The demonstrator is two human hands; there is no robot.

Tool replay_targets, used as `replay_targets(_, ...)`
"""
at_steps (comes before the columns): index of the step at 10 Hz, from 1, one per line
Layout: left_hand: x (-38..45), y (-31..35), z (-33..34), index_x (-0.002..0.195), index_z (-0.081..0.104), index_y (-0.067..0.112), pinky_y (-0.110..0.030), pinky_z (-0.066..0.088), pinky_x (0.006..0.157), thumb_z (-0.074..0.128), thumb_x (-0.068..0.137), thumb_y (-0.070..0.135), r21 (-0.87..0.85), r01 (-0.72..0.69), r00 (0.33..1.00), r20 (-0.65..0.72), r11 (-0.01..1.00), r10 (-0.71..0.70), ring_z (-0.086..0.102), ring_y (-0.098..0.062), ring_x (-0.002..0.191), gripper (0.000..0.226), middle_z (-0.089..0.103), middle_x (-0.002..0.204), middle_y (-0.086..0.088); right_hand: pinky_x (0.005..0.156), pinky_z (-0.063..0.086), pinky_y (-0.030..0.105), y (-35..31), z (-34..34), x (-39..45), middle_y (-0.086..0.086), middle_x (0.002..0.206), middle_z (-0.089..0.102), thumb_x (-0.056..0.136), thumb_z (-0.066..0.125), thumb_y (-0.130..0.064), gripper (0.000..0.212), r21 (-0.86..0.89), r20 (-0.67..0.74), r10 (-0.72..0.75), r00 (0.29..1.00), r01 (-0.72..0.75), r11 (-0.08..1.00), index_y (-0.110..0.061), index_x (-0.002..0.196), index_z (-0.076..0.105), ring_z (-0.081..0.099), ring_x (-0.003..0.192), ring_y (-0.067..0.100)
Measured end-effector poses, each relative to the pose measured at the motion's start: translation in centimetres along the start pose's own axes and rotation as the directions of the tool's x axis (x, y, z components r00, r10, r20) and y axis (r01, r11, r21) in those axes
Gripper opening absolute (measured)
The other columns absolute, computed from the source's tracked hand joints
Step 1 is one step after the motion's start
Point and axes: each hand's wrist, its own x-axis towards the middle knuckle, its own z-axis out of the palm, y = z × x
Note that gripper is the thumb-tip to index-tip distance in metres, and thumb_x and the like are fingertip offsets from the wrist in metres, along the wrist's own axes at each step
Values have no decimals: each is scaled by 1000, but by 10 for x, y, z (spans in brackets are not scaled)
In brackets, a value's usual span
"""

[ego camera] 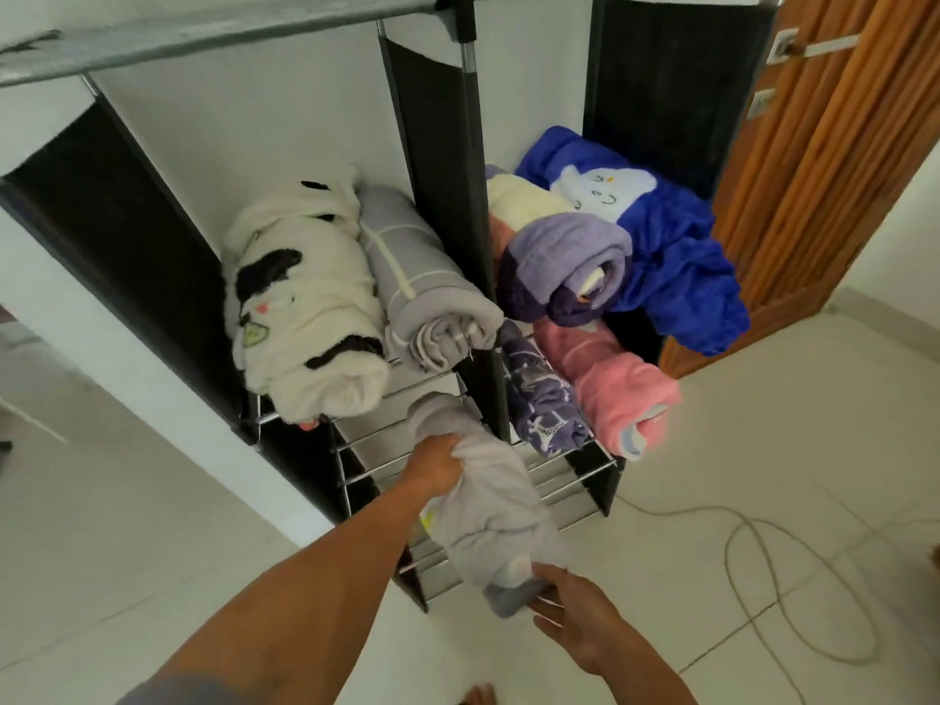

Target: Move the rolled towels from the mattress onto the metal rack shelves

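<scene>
A pale lilac-grey rolled towel [483,506] hangs in front of the metal rack [559,480], held by both hands. My left hand [435,465] grips its upper side. My right hand [575,613] supports its near end from below. On the left upper shelf lie a white rolled towel with black patches [300,302] and a grey striped roll [422,277]. The right shelf carries a purple roll [564,267], a pink roll [610,389], a patterned violet roll [544,399], a cream roll [524,193] and a loose blue towel [676,256]. The mattress is out of view.
Black fabric panels [442,160] divide the rack. A grey top bar [229,33] runs across above. A wooden door [834,160] stands at the right. A pale cable [763,567] loops over the white tiled floor. Lower wire shelves [386,450] sit behind the held towel.
</scene>
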Motion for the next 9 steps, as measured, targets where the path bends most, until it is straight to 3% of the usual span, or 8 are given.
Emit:
replay_targets(1,44,1,-20,131,52,5,-31,38,101,45,93,12,34,-51,990,-133,998,55,50,-32,126,39,53,137,-18,91,46,37,-21,35,33,10,108,65,89,60,-20,33,40,6,-68,998,68,997,-9,121,56,61,104,26)
replay_targets(3,108,-6,-27,131,55,5,-32,36,104,42,94,13,-17,-43,939,-341,999,35,48,-31,129,40,53,139,-17,78,49,29,-48,85,84,2,113,65,89,59,-19,35,64,57,-191,980,188,980,-16,123,54,60,110,20)
replay_targets(4,119,-16,-20,140,44,10,-30,33,108,43,93,8,-9,-90,977,-197,996,87,42,-28,135,48,42,148,-14,77,49,29,-52,96,98,1,118,65,85,61,-18,43,6,45,-222,974,222,975,-22,126,50,61,105,15)
replay_targets(5,121,-26,-16,147,31,17,-27,27,114,49,91,14,86,-166,983,-66,982,172,29,-26,143,58,22,157,-12,73,46,26,-56,100,103,-1,108,64,85,59,-14,46,-92,90,-200,976,209,974,-24,129,46,60,90,11)
replay_targets(6,116,-28,-16,149,26,21,-31,31,114,51,89,15,96,-118,991,-51,988,123,29,-28,143,65,10,160,-15,79,45,27,-61,96,99,-7,105,63,88,57,-16,37,-166,142,-191,971,214,963,-27,122,47,59,93,9)
replay_targets(7,101,-24,-10,150,23,21,-35,33,114,50,91,19,124,-84,994,-55,989,92,29,-31,143,65,11,159,-17,80,46,28,-62,81,81,-3,101,61,85,61,-21,28,-237,144,-199,969,229,944,-27,113,56,57,92,13)
replay_targets(8,74,-13,-7,149,24,15,-33,31,113,47,92,16,50,-82,988,-131,995,88,27,-32,143,62,16,157,-20,74,48,26,-60,52,50,3,97,63,82,63,-20,33,-228,126,-172,977,197,954,-13,115,62,61,87,16)
replay_targets(9,15,-34,20,143,35,12,-31,34,109,49,91,11,-115,-49,989,-142,992,33,37,-31,136,55,25,151,-18,72,48,26,-65,10,-6,7,94,69,82,64,-9,24,-163,93,-232,968,244,956,-7,106,64,63,86,20)
